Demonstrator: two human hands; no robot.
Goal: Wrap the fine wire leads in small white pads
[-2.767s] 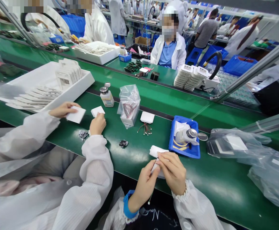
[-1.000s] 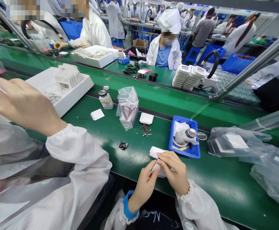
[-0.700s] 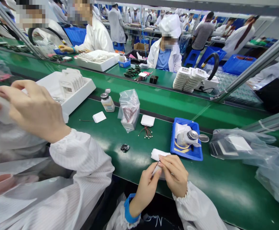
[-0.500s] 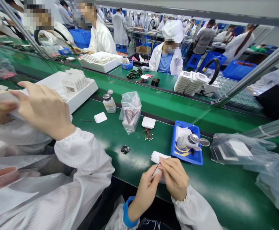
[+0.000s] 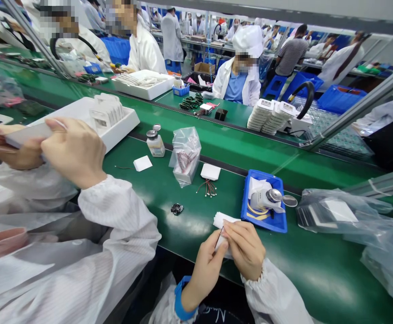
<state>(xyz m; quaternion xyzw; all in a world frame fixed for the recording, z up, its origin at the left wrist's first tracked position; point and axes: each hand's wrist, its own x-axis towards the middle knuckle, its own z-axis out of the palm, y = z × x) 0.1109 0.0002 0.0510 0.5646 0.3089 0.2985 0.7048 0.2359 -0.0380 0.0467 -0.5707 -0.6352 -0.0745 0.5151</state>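
Observation:
At the bench's front edge, my left hand, with a blue band at its wrist, grips a small white flat piece with a thin dark line along it. The fingertips of my right hand are pinched together at the upper end of the same piece and hide part of it. Just beyond my fingers lies a folded white wad. Past that are a white piece with a bundle of thin wires and a small black crumpled lump.
A blue tray holds a metal-capped bottle. Nearby are a clear bag, another bottle, a white card and plastic bags. At left, a co-worker's hands hold a white flat object beside a white tray.
The co-worker's hands at left have shifted right and tilted the white object. My own hands stay almost in place on the small white piece. The view has shifted slightly.

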